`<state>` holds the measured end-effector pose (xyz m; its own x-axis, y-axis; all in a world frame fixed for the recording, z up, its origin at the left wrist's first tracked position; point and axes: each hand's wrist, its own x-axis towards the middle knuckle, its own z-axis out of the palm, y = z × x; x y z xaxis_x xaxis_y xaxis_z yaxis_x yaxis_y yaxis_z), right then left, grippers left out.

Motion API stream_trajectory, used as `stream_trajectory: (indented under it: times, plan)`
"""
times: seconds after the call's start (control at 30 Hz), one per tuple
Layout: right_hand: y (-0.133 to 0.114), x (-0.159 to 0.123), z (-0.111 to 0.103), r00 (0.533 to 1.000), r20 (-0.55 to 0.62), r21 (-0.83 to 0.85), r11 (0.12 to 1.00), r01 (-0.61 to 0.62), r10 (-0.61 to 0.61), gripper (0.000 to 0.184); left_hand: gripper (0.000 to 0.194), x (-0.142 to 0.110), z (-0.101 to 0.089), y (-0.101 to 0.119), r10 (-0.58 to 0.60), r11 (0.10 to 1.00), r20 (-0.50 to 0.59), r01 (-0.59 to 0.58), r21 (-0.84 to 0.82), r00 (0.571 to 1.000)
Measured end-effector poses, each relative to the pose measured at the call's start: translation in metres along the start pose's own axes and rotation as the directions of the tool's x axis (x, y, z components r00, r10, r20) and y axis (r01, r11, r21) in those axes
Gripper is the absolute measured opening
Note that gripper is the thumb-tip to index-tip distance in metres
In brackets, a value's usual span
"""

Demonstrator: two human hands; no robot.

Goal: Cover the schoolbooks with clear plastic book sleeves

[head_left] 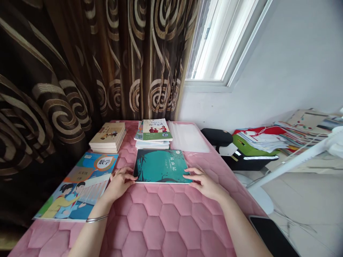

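1. Curtain of dark brown cloth with pale swirls point(115, 57) hangs behind the pink quilted table cover point(168, 221).
2. Blue illustrated paper textbook point(88, 185) lies flat beside the left forearm; behind it sits a stack of beige-covered books point(107, 137).
3. Left hand point(122, 182), fingers loosely curled, touches the left edge of a rectangular teal paper book point(158, 166); I cannot tell whether it pinches.
4. Teal book lies flat between both hands, in front of a pile topped by a white-and-green paperback point(157, 130).
5. Translucent plastic sheets point(189, 139) lie beside that pile.
6. Right hand point(205, 182), fingers spread, touches the book's right edge; pinching cannot be told.
7. Black flat rectangular device point(270, 233) lies near the right forearm.
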<state>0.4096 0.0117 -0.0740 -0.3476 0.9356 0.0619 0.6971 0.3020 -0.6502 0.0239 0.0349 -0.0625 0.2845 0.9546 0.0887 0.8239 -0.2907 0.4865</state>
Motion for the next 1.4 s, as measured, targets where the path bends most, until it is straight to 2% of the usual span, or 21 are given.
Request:
stream_trajectory:
  times: [0.13, 0.27, 0.4, 0.47, 0.57, 0.73, 0.9, 1.03, 1.17, 1.3, 1.4]
  plan:
    - [-0.006, 0.000, -0.002, 1.000, -0.005, -0.031, 1.000, -0.002, 0.002, 0.034, 0.018, -0.004, 0.000, 0.009, 0.013, 0.997, -0.057, -0.008, 0.075, 0.998]
    - [-0.017, 0.010, -0.002, 0.998, -0.061, -0.169, 0.986, -0.005, -0.005, 0.027, 0.014, -0.006, 0.007, 0.022, 0.098, 0.979, -0.142, -0.070, 0.190, 0.985]
    - [-0.030, 0.045, 0.006, 0.992, -0.126, -0.365, 0.931, -0.033, -0.013, 0.030, 0.019, -0.003, 0.022, 0.031, 0.166, 0.959, -0.160, -0.122, 0.254, 0.973]
    - [-0.034, 0.070, 0.012, 0.994, -0.105, -0.448, 0.894, -0.012, -0.039, 0.035, 0.018, -0.001, 0.028, 0.032, 0.189, 0.953, -0.161, -0.142, 0.267, 0.969]
    - [-0.038, 0.106, 0.019, 0.998, -0.066, -0.540, 0.841, -0.024, -0.013, 0.042, 0.019, 0.001, 0.031, 0.030, 0.214, 0.948, -0.163, -0.165, 0.271, 0.963]
    - [-0.040, 0.149, 0.024, 0.995, -0.072, -0.581, 0.809, -0.095, 0.065, 0.042, 0.021, 0.000, 0.030, 0.026, 0.250, 0.941, -0.150, -0.204, 0.269, 0.956]
    - [-0.044, 0.166, 0.022, 0.988, -0.051, -0.615, 0.775, -0.148, 0.149, 0.040, 0.020, 0.001, 0.027, 0.022, 0.261, 0.935, -0.137, -0.215, 0.281, 0.956]
    - [-0.048, 0.160, 0.016, 0.982, 0.002, -0.622, 0.769, -0.147, 0.189, 0.037, 0.018, 0.000, 0.021, 0.013, 0.239, 0.949, -0.138, -0.202, 0.241, 0.961]
    - [-0.050, 0.130, 0.007, 0.976, 0.052, -0.615, 0.777, -0.135, 0.211, 0.036, 0.026, -0.001, 0.014, 0.003, 0.201, 0.957, -0.161, -0.158, 0.243, 0.966]
    - [-0.051, 0.079, 0.011, 0.962, 0.046, -0.591, 0.784, -0.192, 0.269, 0.038, 0.035, 0.000, 0.013, 0.002, 0.053, 0.950, -0.247, 0.028, 0.311, 0.968]
    - [-0.054, 0.046, 0.023, 0.944, -0.020, -0.514, 0.807, -0.292, 0.329, 0.041, 0.041, 0.001, 0.020, 0.011, -0.102, 0.939, -0.282, 0.185, 0.289, 0.954]
